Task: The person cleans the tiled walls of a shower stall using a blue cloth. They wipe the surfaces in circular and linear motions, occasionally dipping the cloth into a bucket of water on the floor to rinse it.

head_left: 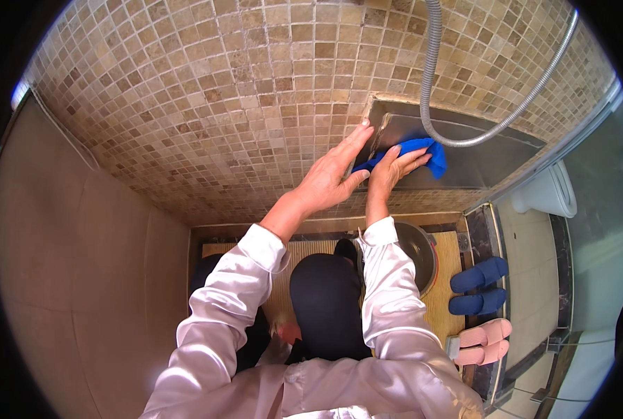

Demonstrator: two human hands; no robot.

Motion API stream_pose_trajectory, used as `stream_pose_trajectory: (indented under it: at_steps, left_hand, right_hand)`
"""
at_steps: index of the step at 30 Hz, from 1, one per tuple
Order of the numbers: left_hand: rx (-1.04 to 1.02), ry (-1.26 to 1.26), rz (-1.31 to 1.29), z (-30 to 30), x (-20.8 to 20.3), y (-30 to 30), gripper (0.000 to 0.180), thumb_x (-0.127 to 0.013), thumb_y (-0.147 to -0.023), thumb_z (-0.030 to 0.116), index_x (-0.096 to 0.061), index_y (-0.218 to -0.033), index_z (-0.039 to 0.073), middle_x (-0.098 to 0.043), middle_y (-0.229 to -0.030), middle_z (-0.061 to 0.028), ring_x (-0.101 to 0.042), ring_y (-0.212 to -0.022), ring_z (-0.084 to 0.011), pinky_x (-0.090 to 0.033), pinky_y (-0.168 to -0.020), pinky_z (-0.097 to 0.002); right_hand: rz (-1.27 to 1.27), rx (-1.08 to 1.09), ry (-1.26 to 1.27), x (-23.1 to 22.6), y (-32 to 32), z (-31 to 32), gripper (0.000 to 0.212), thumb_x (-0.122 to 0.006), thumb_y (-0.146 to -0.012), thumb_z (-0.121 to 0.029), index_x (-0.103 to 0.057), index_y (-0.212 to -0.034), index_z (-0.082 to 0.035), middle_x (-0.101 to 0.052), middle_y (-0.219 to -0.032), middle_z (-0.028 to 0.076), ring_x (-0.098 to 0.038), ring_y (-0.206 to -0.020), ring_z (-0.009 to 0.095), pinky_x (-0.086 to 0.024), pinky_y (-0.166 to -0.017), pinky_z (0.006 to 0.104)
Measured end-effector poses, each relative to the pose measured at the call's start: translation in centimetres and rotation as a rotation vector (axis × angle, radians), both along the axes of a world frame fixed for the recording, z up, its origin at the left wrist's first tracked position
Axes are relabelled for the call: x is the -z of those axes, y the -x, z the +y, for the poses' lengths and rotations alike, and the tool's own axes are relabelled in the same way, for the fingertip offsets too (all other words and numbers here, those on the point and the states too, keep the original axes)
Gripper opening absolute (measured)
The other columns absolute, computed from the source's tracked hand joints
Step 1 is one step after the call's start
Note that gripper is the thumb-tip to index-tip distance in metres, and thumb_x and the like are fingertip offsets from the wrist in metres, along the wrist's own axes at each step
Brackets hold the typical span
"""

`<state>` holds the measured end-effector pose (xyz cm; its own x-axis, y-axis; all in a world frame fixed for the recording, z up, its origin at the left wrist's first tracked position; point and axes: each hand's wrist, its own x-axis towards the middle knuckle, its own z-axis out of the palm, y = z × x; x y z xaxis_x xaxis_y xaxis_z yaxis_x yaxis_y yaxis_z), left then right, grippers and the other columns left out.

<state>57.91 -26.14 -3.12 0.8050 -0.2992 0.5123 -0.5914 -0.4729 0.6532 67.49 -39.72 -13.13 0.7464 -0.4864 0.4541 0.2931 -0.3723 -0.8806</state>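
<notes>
My right hand [388,174] presses a bright blue cloth [413,146] flat against a dark metal panel [458,157] set into the mosaic-tiled wall. Part of the cloth sticks out past the fingertips, and another part shows between the two hands. My left hand [325,178] has its fingers stretched out, with the fingertips at the panel's left edge and the thumb pointing toward the right wrist. Nothing shows in the left hand. A ribbed metal shower hose [433,84] hangs in a loop in front of the panel, just above the cloth.
Below my right forearm stands a round metal basin [416,255] on a yellowish slatted mat [451,262]. Blue slippers [477,276] and pink slippers [482,342] lie to the right. Farther right are a glass partition edge [549,153] and a white toilet [549,192].
</notes>
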Motion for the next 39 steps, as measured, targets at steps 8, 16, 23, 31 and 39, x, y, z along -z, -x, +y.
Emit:
stream_pose_trajectory:
  at_steps: [8,16,23,31,39]
  left_hand:
    - [-0.011,0.021,0.014,0.1,0.4,0.0,0.075,-0.064,-0.091,0.009,-0.026,-0.156,0.017,-0.022,-0.164,-0.0128,-0.024,-0.15,-0.0313,-0.029,-0.119,-0.0419]
    - [-0.135,0.041,0.223,0.0,3.3,0.4,0.067,-0.055,-0.099,0.038,-0.033,-0.152,0.004,-0.042,-0.15,-0.0253,-0.041,-0.139,-0.0379,-0.037,-0.112,-0.0418]
    - [-0.388,-0.027,0.412,0.4,3.7,0.8,0.064,-0.07,-0.084,0.033,-0.053,-0.136,-0.001,-0.063,-0.126,-0.0255,-0.061,-0.117,-0.0376,-0.048,-0.099,-0.043]
    - [-0.354,0.084,0.73,0.3,3.5,-1.6,0.045,-0.071,-0.077,0.03,-0.071,-0.107,-0.003,-0.068,-0.113,-0.0261,-0.065,-0.112,-0.0374,-0.052,-0.093,-0.043]
    - [-0.41,0.196,0.716,-1.3,3.6,-2.7,0.045,-0.069,-0.076,0.025,-0.069,-0.108,-0.007,-0.069,-0.109,-0.028,-0.068,-0.107,-0.0356,-0.054,-0.086,-0.0411]
  right_hand:
    - [0.321,-0.164,-0.535,-3.2,2.3,3.8,0.091,-0.042,-0.102,-0.05,0.014,-0.155,-0.002,0.018,-0.16,0.029,0.009,-0.152,0.039,-0.013,-0.121,0.0464]
    - [0.398,-0.459,-0.768,-3.0,0.9,2.6,0.085,-0.064,-0.092,-0.023,-0.002,-0.147,-0.003,-0.032,-0.129,0.02,-0.038,-0.12,0.028,-0.04,-0.097,0.041]
    - [0.578,-0.533,-0.811,-2.0,-3.8,0.4,0.123,-0.069,-0.075,0.002,0.029,-0.15,-0.006,-0.04,-0.144,0.026,-0.056,-0.115,0.03,-0.053,-0.092,0.0455]
    - [0.63,-0.433,-0.704,-0.9,-5.7,0.3,0.061,-0.07,-0.076,0.003,-0.037,-0.127,0.004,-0.054,-0.101,0.015,-0.053,-0.06,0.014,-0.031,-0.039,0.0329]
    - [0.605,-0.378,-0.737,-2.9,-3.8,0.1,0.027,-0.064,-0.073,0.007,-0.059,-0.1,0.004,-0.059,-0.091,0.014,-0.06,-0.061,0.022,-0.036,-0.038,0.0338]
